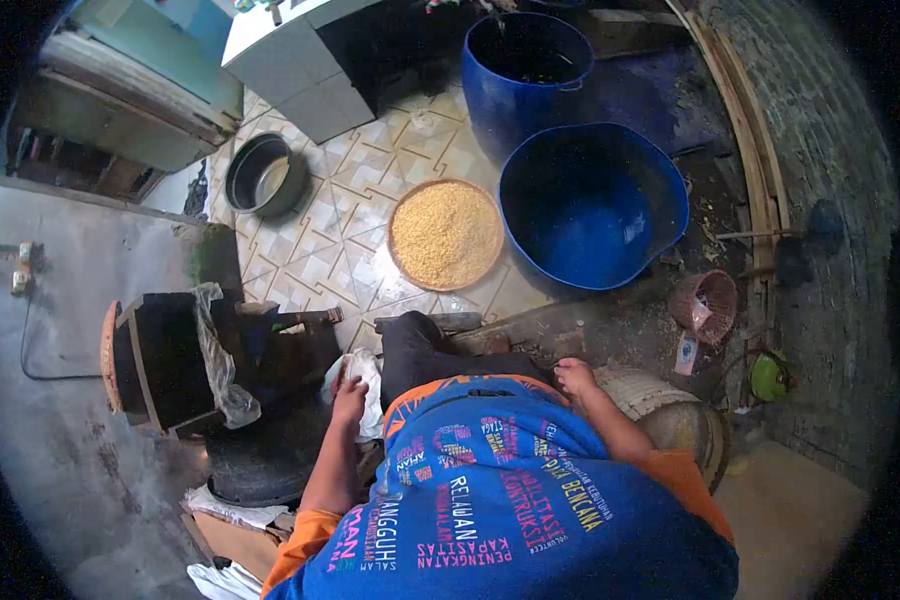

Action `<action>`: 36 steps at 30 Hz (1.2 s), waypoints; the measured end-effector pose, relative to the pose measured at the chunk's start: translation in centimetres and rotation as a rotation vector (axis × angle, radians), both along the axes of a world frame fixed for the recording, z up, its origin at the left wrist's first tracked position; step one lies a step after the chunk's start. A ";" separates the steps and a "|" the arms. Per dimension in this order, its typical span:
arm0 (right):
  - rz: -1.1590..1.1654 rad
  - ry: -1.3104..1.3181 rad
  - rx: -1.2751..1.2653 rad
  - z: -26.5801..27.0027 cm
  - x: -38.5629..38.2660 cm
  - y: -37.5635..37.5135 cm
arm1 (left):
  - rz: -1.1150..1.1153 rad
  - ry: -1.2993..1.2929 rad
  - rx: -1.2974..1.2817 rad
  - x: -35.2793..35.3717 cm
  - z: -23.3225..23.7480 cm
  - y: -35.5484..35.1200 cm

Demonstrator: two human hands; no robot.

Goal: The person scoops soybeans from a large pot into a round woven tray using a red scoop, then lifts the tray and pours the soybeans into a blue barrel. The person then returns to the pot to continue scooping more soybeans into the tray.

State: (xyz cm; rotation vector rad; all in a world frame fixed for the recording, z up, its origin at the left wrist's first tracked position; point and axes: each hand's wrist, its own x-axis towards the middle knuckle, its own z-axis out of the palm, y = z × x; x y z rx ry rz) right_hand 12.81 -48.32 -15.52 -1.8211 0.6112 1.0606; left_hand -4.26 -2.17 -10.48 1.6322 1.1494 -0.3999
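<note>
My left hand (349, 398) is at my left side with its fingers curled against a white cloth or bag (370, 385); it appears to grip it. My right hand (575, 377) is by my right hip, fingers bent together beside my dark trousers (420, 360). What they hold, if anything, is too small to make out. On the tiles ahead of me lies a round tray (393, 262) heaped with yellow grains or beans (444, 230). Both hands are apart from it.
A wide blue tub (595, 235) and a taller blue barrel (505, 100) with dark contents stand beyond the tray. A black basin (262, 175) sits at left on the tiles. A woven basket (705, 305) and a pale sack-like container (640, 395) are at right.
</note>
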 end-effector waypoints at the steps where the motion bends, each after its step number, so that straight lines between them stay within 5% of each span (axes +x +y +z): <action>1: -0.001 0.037 -0.018 0.0 0.4 0.0 | 0.082 0.123 0.024 -0.9 0.1 0.1; 5: -0.101 0.049 -0.009 -0.6 2.5 1.4 | 0.379 0.205 -0.149 -2.4 0.7 0.2; 11: -0.148 -0.068 0.071 1.2 9.2 5.7 | 0.338 0.083 -0.194 0.1 1.9 2.6; 14: -0.111 -0.147 0.103 2.4 13.4 8.3 | 0.362 0.062 -0.211 0.8 0.1 4.9; 15: -0.065 -0.193 0.124 3.2 14.7 9.4 | 0.366 -0.013 -0.255 -0.5 -4.1 7.4; 19: -0.047 -0.291 0.113 5.0 19.0 13.6 | 0.299 0.076 -0.216 2.1 -3.6 11.4; 26: -0.319 -0.183 0.038 -4.8 21.7 22.2 | 0.280 0.005 -0.354 12.4 -12.3 26.3; 27: -0.471 -0.229 0.150 -11.6 21.9 22.7 | 0.314 0.037 -0.538 12.8 -19.4 30.9; 28: -0.490 -0.116 -0.069 -7.9 21.3 25.2 | 0.330 -0.018 -0.473 15.3 -16.8 31.3; 31: -0.462 -0.131 -0.147 -3.0 21.9 31.0 | 0.298 -0.091 -0.316 22.9 -7.8 31.9; 36: -0.369 -0.221 -0.283 -2.9 25.0 34.5 | -0.037 -0.206 -0.200 29.1 -8.5 36.7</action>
